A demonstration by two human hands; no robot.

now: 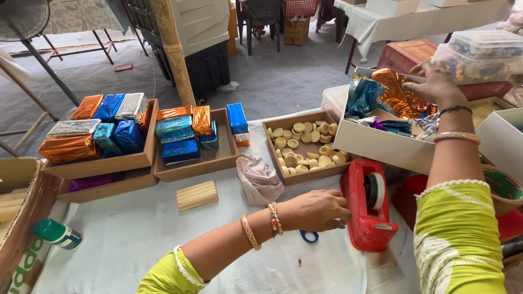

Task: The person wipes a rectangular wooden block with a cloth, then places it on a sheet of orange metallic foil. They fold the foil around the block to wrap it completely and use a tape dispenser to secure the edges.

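1. Left hand (318,209) is resting on the pale cloth-covered table (136,234), fingers curled together against the left side of a red tape dispenser (370,207); whether they are pinching anything between them cannot be told.
2. The tape dispenser is sitting near the table's right edge, its roll facing up and to the right. A blue scissor handle (309,236) is peeking out from under the left hand.
3. Right hand (436,84) is reaching forward into a white cardboard box (381,144), fingers spread and pressing down on a sheet of orange foil (400,92). Blue foil (362,95) is lying crumpled just beside it in the same box.
4. Left of the box, a wooden tray (305,174) is holding many small round cream discs (305,144).
5. A crumpled beige cloth (259,177) is lying in front of that tray, with a plain wooden block (197,195) further left.
6. Two more wooden trays (128,160) are standing at the left, holding foil-wrapped blocks (177,136) in blue, orange and silver; the far-left one is stacked on another tray.
7. A green-capped bottle (57,233) is lying at the table's left edge beside a cardboard box (22,218).
8. Clear plastic containers (479,51) are stacked beyond the right hand.
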